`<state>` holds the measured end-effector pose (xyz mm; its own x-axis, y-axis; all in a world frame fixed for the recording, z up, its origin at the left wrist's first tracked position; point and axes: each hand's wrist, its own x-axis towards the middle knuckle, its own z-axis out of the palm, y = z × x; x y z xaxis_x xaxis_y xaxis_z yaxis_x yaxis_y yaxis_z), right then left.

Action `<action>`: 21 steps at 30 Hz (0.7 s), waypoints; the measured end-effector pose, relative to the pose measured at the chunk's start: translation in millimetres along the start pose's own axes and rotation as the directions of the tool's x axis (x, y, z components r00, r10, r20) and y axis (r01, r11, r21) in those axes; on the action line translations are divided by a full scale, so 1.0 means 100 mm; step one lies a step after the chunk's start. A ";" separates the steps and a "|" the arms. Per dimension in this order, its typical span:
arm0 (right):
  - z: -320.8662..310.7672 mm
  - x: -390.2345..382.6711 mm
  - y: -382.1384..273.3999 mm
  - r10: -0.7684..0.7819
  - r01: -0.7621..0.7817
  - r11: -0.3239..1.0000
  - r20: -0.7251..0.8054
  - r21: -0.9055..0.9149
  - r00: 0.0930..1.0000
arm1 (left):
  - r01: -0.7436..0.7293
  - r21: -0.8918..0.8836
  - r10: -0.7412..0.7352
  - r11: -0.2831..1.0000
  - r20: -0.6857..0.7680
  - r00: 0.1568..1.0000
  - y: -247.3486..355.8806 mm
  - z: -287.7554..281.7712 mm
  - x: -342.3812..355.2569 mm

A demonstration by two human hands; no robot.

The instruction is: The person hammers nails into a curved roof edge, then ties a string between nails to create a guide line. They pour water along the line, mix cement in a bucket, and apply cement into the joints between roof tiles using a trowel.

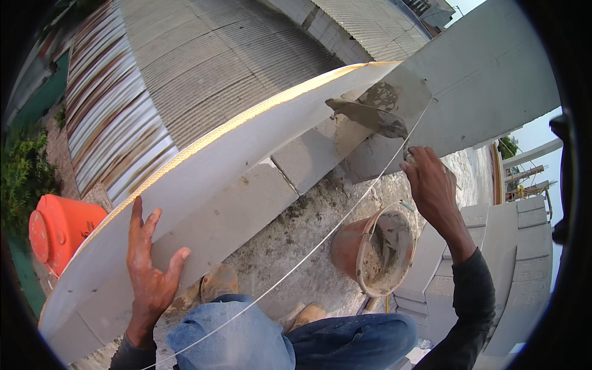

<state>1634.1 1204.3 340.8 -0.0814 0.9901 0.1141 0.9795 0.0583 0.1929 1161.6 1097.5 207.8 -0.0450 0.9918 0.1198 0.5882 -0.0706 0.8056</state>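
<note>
My right hand (435,191) is closed around the handle of a trowel (377,118). The mortar-smeared blade lies by the end of a row of grey blocks (237,206), where they meet a tall grey wall (493,80). Wet mortar (379,95) marks the wall above the blade. Fingers spread, my left hand (151,271) is raised at the near end of the row, beside a white sheet (209,163) with a yellow woven edge. Whether it touches the sheet or blocks I cannot tell. A taut white string (314,248) runs diagonally from the wall toward me, passing close to the trowel.
An orange bucket (351,250) with grey mortar inside stands on the rough concrete floor (271,246), right of my knees. Stacked grey blocks (518,265) are at the right. Beyond the sheet lie corrugated roofs (228,55) and an orange tank (65,228).
</note>
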 end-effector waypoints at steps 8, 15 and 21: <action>0.43 0.01 0.26 0.214 -0.510 0.508 0.472 0.695 0.856 | -0.012 0.060 0.011 0.998 0.017 1.000 0.10 0.01 0.02; 0.58 0.28 0.22 0.110 -0.701 0.334 0.713 0.630 0.693 | 0.045 0.123 -0.042 0.991 -0.025 0.999 0.20 0.09 0.02; 0.13 -0.56 0.17 -0.023 -0.730 0.305 0.771 0.612 0.637 | 0.019 0.202 -0.010 0.979 -0.047 0.999 0.17 0.13 0.01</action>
<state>1658.0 1151.9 324.7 0.0675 0.7274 -0.6829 0.4706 -0.6268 -0.6210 1181.5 1099.1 214.1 -0.0886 0.9864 0.1385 0.7384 -0.0283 0.6737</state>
